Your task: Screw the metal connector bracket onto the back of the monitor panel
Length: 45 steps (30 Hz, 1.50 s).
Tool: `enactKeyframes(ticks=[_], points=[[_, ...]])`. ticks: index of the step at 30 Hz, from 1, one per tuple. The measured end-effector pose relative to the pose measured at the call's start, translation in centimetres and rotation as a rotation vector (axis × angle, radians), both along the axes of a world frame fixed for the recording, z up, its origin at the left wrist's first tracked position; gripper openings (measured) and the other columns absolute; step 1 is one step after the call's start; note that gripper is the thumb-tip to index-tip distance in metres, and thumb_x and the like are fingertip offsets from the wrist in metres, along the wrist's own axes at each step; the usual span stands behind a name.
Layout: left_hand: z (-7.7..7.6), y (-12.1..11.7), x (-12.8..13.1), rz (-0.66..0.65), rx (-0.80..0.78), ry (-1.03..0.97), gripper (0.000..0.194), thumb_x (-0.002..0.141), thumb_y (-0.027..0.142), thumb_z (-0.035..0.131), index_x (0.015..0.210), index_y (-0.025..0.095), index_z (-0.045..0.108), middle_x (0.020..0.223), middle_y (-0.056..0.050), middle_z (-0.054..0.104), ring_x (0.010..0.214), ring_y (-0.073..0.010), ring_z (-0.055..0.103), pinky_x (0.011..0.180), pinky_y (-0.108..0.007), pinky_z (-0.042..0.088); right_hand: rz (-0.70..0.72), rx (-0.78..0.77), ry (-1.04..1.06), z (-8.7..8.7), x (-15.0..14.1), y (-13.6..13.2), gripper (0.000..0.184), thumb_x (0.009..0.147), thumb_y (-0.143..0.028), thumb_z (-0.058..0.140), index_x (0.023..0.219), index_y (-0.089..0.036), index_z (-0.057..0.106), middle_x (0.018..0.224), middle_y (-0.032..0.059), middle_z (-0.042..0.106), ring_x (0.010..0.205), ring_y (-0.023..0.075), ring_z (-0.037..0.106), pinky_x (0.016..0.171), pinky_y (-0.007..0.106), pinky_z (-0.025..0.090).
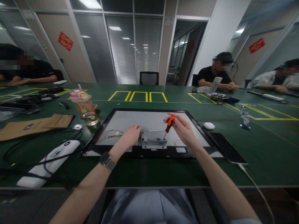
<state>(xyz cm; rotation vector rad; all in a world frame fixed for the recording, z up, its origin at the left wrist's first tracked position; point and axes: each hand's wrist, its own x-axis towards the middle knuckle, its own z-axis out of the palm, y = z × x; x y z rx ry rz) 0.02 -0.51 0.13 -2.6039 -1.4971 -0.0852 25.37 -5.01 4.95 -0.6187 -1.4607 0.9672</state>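
A flat display panel [149, 118] with a black frame and pale grey back lies in front of me. On its near part sits a metal bracket [154, 145] with connector ports along its side. My right hand [183, 127] grips an orange and black screwdriver [170, 123], tilted, its tip down at the right part of the bracket. My left hand [130, 135] rests at the bracket's left end, fingers pointing forward; what its fingertips hold, if anything, is hidden. Thin cables [112, 133] lie on the panel left of that hand.
Right of the panel are a black phone [227, 147] on a white cable and a white mouse [209, 125]. On the left stand a drink cup [85, 107], a white power strip [50, 163] and a brown paper bag [35, 126]. Farther off is a metal bowl [219, 97]; several people sit across the table.
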Motion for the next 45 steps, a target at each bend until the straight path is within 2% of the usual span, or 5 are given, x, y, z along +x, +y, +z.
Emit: enactKeyframes(ticks=[10, 28, 34, 39, 45], points=[[-0.06, 0.01, 0.00, 0.006, -0.002, 0.008, 0.034, 0.090, 0.012, 0.041, 0.122, 0.015, 0.055, 0.121, -0.015, 0.057, 0.108, -0.0256, 0.058, 0.090, -0.037, 0.046, -0.298, 0.119, -0.130, -0.19, 0.29, 0.12, 0.018, 0.084, -0.031, 0.067, 0.102, -0.028, 0.070, 0.090, 0.0015, 0.064, 0.084, 0.0177, 0.062, 0.080, 0.035, 0.053], [-0.03, 0.05, -0.05, 0.008, -0.008, -0.006, 0.035, 0.090, 0.011, 0.042, 0.122, 0.015, 0.054, 0.122, -0.016, 0.057, 0.108, -0.0259, 0.058, 0.090, -0.038, 0.045, -0.150, 0.111, -0.173, -0.01, 0.18, -0.38, 0.036, 0.095, -0.031, 0.045, 0.129, -0.029, 0.057, 0.112, 0.0053, 0.066, 0.093, 0.0210, 0.066, 0.090, 0.046, 0.052], [0.23, -0.12, 0.06, 0.003, -0.010, -0.002, 0.034, 0.090, 0.012, 0.040, 0.121, 0.015, 0.055, 0.122, -0.016, 0.057, 0.107, -0.0258, 0.058, 0.090, -0.038, 0.046, -0.359, 0.225, -0.272, -0.36, 0.12, -0.38, 0.031, 0.086, -0.028, 0.064, 0.117, -0.031, 0.064, 0.101, 0.0034, 0.066, 0.089, 0.0201, 0.064, 0.086, 0.041, 0.054], [0.03, 0.06, 0.03, 0.009, -0.013, -0.007, 0.034, 0.089, 0.011, 0.042, 0.120, 0.015, 0.056, 0.120, -0.015, 0.057, 0.107, -0.0260, 0.059, 0.090, -0.038, 0.046, -0.166, 0.172, -0.255, -0.22, -0.08, -0.69, 0.039, 0.093, -0.029, 0.051, 0.132, -0.031, 0.053, 0.111, 0.0065, 0.067, 0.092, 0.0217, 0.067, 0.085, 0.044, 0.055], [0.09, -0.03, 0.04, 0.007, -0.007, -0.007, 0.035, 0.090, 0.011, 0.040, 0.120, 0.016, 0.055, 0.120, -0.015, 0.058, 0.107, -0.0247, 0.058, 0.091, -0.038, 0.045, -0.422, 0.183, -0.198, -0.32, -0.23, -0.28, 0.035, 0.083, -0.026, 0.066, 0.117, -0.029, 0.062, 0.095, 0.0018, 0.066, 0.079, 0.0172, 0.064, 0.075, 0.037, 0.058]])
